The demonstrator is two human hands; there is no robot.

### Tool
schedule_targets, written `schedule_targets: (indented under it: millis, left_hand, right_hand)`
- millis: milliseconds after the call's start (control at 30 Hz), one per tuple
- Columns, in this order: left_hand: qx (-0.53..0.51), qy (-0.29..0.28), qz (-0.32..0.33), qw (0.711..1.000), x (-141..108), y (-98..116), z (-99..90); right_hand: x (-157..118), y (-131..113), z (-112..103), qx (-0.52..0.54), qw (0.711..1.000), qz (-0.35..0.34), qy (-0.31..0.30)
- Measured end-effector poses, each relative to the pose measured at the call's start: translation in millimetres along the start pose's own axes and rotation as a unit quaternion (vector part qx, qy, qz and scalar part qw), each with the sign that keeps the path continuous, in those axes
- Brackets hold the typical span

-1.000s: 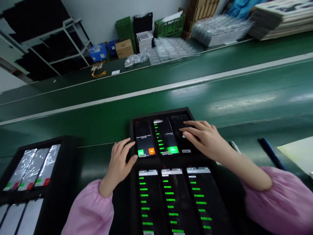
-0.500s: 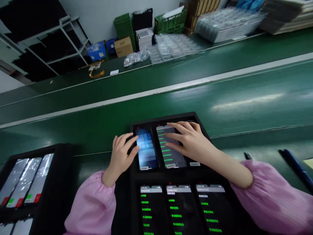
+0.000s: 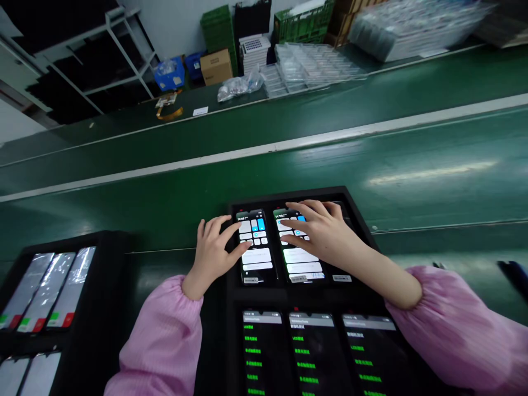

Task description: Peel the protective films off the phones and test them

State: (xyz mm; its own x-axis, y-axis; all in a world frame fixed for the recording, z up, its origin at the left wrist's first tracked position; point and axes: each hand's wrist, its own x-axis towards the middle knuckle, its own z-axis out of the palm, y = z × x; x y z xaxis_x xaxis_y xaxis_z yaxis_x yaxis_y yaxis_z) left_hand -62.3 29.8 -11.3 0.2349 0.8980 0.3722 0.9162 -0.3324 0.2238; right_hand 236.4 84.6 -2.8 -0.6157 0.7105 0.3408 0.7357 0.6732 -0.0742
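Note:
A black tray [image 3: 256,297] holds several phones in two rows. My left hand [image 3: 216,250] has its fingers spread at the left edge of the upper left phone [image 3: 256,258], whose screen shows light panels and a clock. Over the upper middle phone [image 3: 300,256], which shows similar panels, my right hand [image 3: 319,231] is spread, covering part of the screen. It also hides most of the upper right phone [image 3: 342,278]. Three phones below, among them the lower middle one [image 3: 311,352], show green text lists on dark screens. Neither hand holds anything.
Another black tray [image 3: 88,291] with wrapped phones lies at the left. Behind are a green bench with a pale strip [image 3: 272,147], clear plastic trays [image 3: 309,66], a cardboard box [image 3: 216,67], green crates [image 3: 305,25] and a rack [image 3: 124,55]. A dark object [image 3: 513,278] is at the right.
The upper left phone's blurred blue screen now shows sharp panels. The upper middle phone's green list has given way to panels. Both hands stay over the same phones; the whole view has shifted slightly.

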Motion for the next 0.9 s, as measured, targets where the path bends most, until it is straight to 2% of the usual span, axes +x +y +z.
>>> schedule_targets:
  millis: [267,400,500,567,633,700,767,833,900]
  left_hand:
    - [0.011,-0.029,-0.002,1.000,2,0,-2.4]
    - [0.009,-0.033,-0.003,0.999,2,0,-4.5]
    - [0.002,-0.037,-0.005,0.999,2,-1,-4.0]
    - [0.001,-0.036,-0.002,0.999,3,-2,-2.7]
    - [0.001,-0.037,0.001,0.999,5,-5,-1.2]
    - [0.002,-0.039,0.003,0.999,7,-4,-1.9]
    - [0.006,-0.021,0.002,1.000,2,3,-7.9]
    - [0.002,0.026,0.017,1.000,-14,20,-20.0]
    - [-0.022,0.055,0.064,0.996,-43,42,-34.8]
  right_hand:
    - [7,-7,-1,0.011,0.999,0.018,-0.029]
    - [-5,-14,-22,0.031,0.997,0.044,-0.047]
    - [-41,-23,-56,0.052,0.997,0.064,0.001]
    - [-78,-31,-78,0.066,0.996,0.054,0.033]
    - [-116,-40,-91,0.077,0.996,0.031,0.030]
    - [-149,-49,-92,0.061,0.998,0.022,0.011]
    - [-170,-58,-87,0.016,0.999,0.031,0.002]
    - [-179,-66,-81,-0.011,0.999,0.043,0.004]
    - [-181,-74,-80,0.001,0.999,0.049,0.016]
